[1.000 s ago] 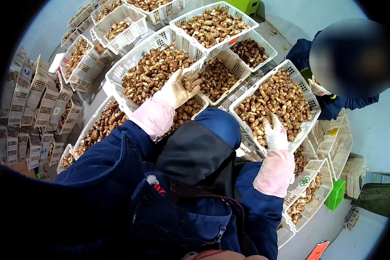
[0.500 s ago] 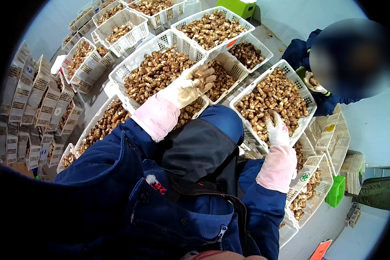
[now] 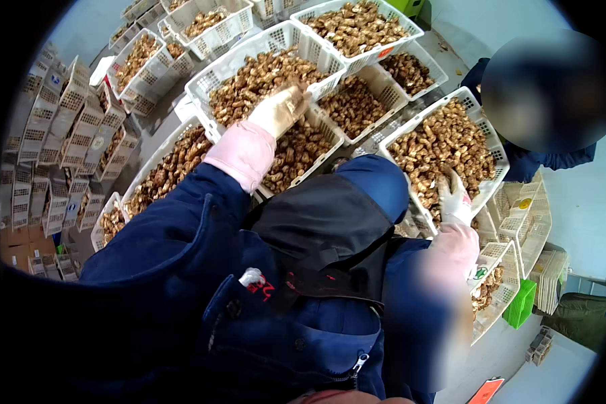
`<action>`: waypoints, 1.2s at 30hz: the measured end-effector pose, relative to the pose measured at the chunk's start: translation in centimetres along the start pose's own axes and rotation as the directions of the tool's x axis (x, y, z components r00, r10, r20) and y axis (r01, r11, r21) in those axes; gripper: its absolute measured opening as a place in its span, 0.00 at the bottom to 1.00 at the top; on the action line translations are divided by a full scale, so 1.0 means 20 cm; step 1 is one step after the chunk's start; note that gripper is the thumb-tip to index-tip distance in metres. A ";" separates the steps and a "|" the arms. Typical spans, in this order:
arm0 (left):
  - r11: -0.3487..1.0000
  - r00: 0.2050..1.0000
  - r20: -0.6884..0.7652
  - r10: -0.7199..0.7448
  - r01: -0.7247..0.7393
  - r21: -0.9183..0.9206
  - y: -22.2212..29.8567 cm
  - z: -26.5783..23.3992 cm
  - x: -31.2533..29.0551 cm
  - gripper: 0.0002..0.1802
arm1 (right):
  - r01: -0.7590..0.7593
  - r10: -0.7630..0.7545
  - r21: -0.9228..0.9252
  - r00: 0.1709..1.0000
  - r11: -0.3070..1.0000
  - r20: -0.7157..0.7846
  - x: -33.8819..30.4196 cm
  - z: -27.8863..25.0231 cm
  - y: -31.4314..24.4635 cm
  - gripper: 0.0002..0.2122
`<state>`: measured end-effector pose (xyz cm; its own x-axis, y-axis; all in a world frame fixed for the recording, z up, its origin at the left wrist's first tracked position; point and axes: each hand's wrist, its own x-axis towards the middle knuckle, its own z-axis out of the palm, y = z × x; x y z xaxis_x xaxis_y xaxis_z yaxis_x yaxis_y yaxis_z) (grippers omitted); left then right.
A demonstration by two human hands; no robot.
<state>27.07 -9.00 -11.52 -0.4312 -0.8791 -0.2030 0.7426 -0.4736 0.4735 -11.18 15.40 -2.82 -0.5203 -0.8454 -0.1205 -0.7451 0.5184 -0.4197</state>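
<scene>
My left hand (image 3: 281, 112), in a cream glove with a pink cuff, is over the near edge of a white crate (image 3: 196, 87) heaped with brown, knobbly mushrooms (image 3: 259, 77). Its fingers are smeared by motion, and whether anything is in them is hidden. My right hand (image 3: 455, 198), in a white glove, rests on the near part of the mushroom pile (image 3: 444, 145) in another white crate (image 3: 501, 161). Its fingers lie apart, touching the mushrooms, with nothing visibly gripped. Between the two hands sits a lower crate of smaller, darker mushrooms (image 3: 353, 106).
Stacked mushroom crates (image 3: 81, 108) stand along the left. Beyond my hands is another full crate (image 3: 357, 30). At right a person in dark clothing (image 3: 552, 161) stands close behind my right-hand crate. Empty crates (image 3: 528, 209) and green baskets (image 3: 520, 304) lie nearer on that side.
My left hand has moved leftward over the crate edge, its spread fingers now blurred. My right hand stays on its pile. The whole view has shifted, so the crates appear farther right and higher.
</scene>
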 end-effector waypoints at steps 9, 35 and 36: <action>0.985 0.995 -0.094 0.040 -0.024 0.172 0.07 0.05 -0.10 0.19 | 0.049 -0.047 0.173 0.999 0.984 -0.016 0.04 0.09 0.18 0.22; 0.969 0.971 -0.221 0.086 -0.030 0.247 -0.23 0.51 0.47 0.12 | -0.062 0.096 0.179 0.977 0.982 -0.189 0.26 -0.09 0.49 0.20; 0.976 0.969 -0.237 0.063 -0.011 0.216 -0.34 0.66 0.49 0.11 | -0.188 0.197 0.068 0.967 0.980 -0.162 0.23 -0.15 0.42 0.19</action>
<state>11.06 -13.66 -5.42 -0.2498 -0.8948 -0.3700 0.6188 -0.4414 0.6498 -21.02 16.19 -4.19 -0.7174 -0.6946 -0.0533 -0.6039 0.6582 -0.4495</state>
